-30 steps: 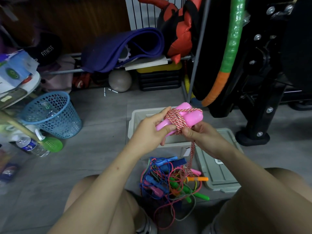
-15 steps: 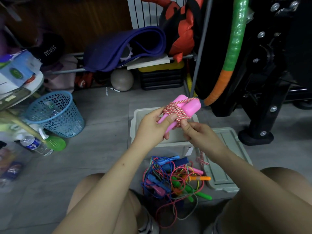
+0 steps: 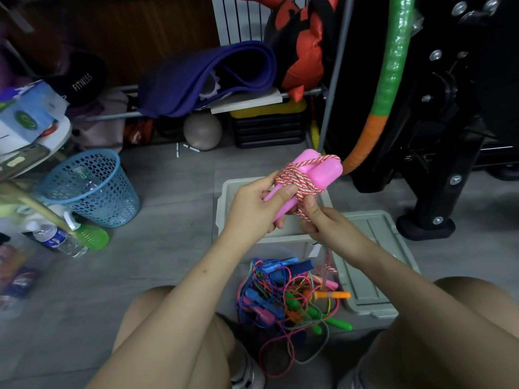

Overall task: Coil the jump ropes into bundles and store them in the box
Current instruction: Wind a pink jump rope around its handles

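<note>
Mid-wrap: left hand (image 3: 254, 207) gripping pink plastic jump-rope handles (image 3: 314, 175) above open grey plastic box (image 3: 224, 197), right hand (image 3: 323, 223) pinching red-white braided cord (image 3: 297, 181). Next probably tucking loose tail, then dropping bundle in box; tangled pile of coloured ropes (image 3: 289, 299) waiting near knees

Bare forearms (image 3: 179, 299), bare knees — possibly white shoe (image 3: 247, 372) below.

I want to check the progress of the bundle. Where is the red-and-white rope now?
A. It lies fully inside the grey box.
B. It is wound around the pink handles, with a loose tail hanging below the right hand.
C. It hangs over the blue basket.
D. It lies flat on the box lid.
B: the red-and-white rope wraps the pink handles that the left hand grips, while the right hand pinches it and its tail hangs down.
</note>
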